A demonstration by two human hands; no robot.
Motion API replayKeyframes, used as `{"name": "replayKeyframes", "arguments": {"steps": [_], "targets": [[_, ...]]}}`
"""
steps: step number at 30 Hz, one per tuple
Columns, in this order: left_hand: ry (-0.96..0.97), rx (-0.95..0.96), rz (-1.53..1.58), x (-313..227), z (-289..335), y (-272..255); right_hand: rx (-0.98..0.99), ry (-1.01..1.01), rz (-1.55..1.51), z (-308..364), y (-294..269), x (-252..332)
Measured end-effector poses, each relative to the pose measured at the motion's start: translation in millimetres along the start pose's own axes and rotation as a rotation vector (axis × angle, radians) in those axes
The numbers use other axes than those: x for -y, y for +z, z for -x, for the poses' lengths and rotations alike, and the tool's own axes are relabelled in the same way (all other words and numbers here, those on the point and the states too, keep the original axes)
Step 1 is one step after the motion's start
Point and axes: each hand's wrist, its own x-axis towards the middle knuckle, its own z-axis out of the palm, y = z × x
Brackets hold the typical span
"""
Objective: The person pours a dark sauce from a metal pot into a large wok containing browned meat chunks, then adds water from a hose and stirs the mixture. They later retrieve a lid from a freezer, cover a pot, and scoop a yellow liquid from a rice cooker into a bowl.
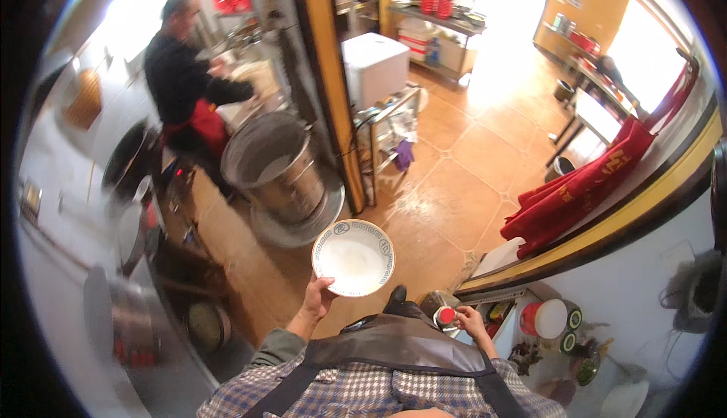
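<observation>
A white bowl (353, 260) with a grey key-pattern rim is held out in front of me by my left hand (318, 297). The thumb lies over its near left edge, and the fingers go out of sight beneath it. Nothing distinct shows inside the bowl. Lower and to the right, my right hand (472, 321) is closed at the side of a small jar with a red lid (445, 315). This jar is beside my dark apron (409, 346), close to a low shelf; its lower part is hard to make out.
A big metal barrel (274, 168) stands ahead on the left, with a person in a red apron (189, 85) working behind it. Beside me on the right are shelves with tubs (551, 318) and jars. A doorway post (326, 62) and a red cloth (583, 183) flank the tiled floor (447, 183).
</observation>
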Motion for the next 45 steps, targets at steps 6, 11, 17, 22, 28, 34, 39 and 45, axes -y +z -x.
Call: {"name": "replayKeyframes", "arguments": {"steps": [6,11,17,22,28,34,39,45], "targets": [[-0.092,0.019,-0.022,1,-190,67,0.053,-0.035,-0.079,-127,-36,65],[-0.088,0.090,-0.021,-12,-322,154,-0.058,-0.252,0.045,-301,-109,208],[-0.108,0.078,0.011,-26,-483,230,0.018,-0.463,0.107,-445,-163,421],[-0.061,0.126,0.018,-23,-633,271,0.055,-0.500,0.241,-584,-203,520],[-0.085,0.160,0.051,-38,-809,327,-0.103,-0.079,0.224,-724,-312,438],[-0.037,0.069,0.077,-50,-949,385,-0.172,0.446,0.119,-672,-430,337],[0.064,-0.007,0.177,-46,-1057,404,-0.276,0.591,0.085,-742,-468,356],[0.159,-0.269,0.101,-66,-1176,432,-0.092,0.347,0.426,-1000,-553,486]]}}
